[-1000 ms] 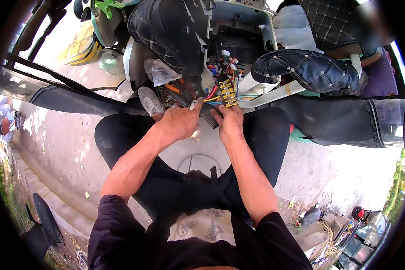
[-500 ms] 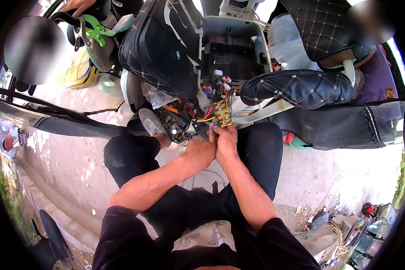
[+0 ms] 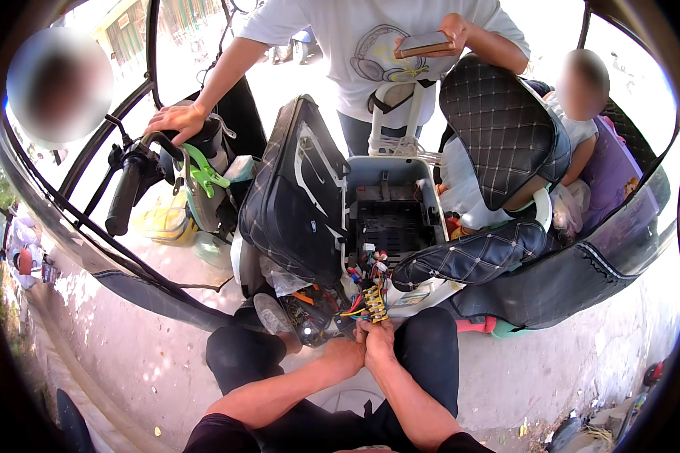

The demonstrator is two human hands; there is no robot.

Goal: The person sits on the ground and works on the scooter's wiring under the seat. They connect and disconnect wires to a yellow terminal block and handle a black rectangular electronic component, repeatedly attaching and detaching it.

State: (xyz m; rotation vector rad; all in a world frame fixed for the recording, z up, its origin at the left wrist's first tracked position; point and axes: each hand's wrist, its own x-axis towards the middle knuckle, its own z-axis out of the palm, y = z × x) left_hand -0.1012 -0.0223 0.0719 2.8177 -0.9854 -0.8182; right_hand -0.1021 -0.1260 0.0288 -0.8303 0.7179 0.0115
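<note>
A yellow terminal block (image 3: 375, 303) with a bundle of red, blue and orange wires (image 3: 355, 291) hangs out of the open side of a small vehicle, just below its battery compartment (image 3: 389, 219). My left hand (image 3: 343, 355) and my right hand (image 3: 378, 340) are pressed together right under the block. The fingertips of both are pinched on the wire ends at its lower edge. My knees, in black trousers, are on either side of my forearms.
A black quilted seat (image 3: 295, 196) is tipped up on the left, with another quilted seat (image 3: 499, 121) at the right. A standing person in a white shirt holds a phone (image 3: 423, 44) and rests a hand (image 3: 177, 121) on the handlebar (image 3: 121, 204). Another person (image 3: 582, 98) sits at the right.
My two hands have come together under the yellow block; a second ago they were slightly apart. The view has tilted up, bringing the standing person into sight.
</note>
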